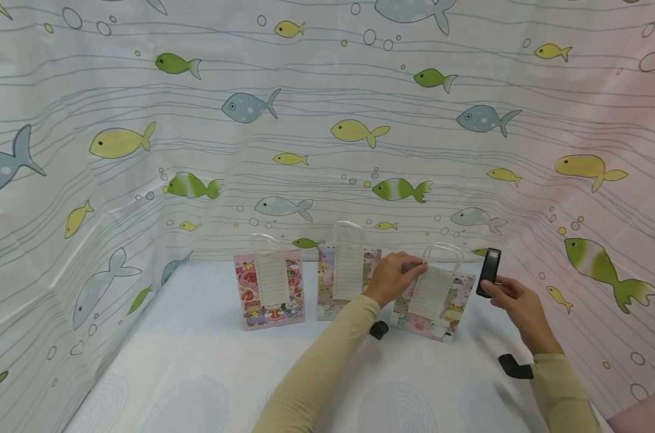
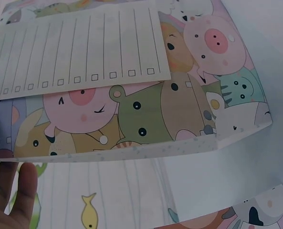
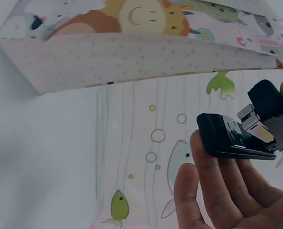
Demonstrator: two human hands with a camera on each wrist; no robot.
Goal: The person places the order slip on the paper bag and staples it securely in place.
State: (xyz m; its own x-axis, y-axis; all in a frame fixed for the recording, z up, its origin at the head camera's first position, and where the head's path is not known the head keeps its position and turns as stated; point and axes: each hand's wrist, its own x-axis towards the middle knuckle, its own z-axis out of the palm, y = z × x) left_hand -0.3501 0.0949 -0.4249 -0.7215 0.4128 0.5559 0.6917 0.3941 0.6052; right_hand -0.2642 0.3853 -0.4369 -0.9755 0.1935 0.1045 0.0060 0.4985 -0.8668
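Note:
On the right, a paper gift bag (image 1: 421, 328) with cartoon animals and white handles tilts slightly. A ruled paper slip (image 1: 431, 294) with a row of small boxes lies against its front. My left hand (image 1: 394, 278) pinches the slip and the bag together at the top, near the handle's base. My right hand (image 1: 516, 304) holds a black stapler (image 1: 490, 272) just to the right of that bag. In the right wrist view the stapler (image 3: 236, 138) shows its jaws apart, with fingers under its base.
A pink cartoon gift bag (image 1: 262, 322) stands at the left, and another animal-print gift bag (image 1: 325, 310) in the middle. Each has a ruled slip on its front. White cloth (image 1: 197, 343) covers the table, and a fish-print curtain (image 1: 316, 84) surrounds it.

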